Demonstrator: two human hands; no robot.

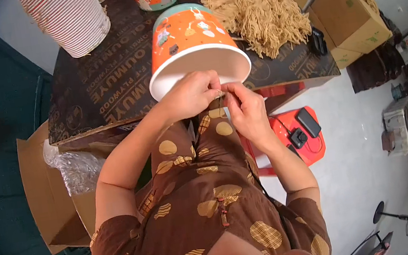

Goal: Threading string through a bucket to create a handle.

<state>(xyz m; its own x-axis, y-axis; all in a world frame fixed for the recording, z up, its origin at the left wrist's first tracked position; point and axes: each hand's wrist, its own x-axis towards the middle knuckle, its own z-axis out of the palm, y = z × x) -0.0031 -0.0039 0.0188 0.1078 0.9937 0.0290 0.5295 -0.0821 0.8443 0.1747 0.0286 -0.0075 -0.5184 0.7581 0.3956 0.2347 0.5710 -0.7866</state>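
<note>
One thin strand in the narrow grip of left hand and right hand, near orange bucket.

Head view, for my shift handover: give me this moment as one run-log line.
left hand: pinching thin cord; right hand: fingertips at same cord; orange bucket: mouth facing the hands; tan strands: heaped to its right

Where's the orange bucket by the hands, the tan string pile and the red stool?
Orange bucket (189,35), head view: its printed outer side.
Tan string pile (261,13), head view: its middle.
Red stool (288,119), head view: bare part of its top.
</note>
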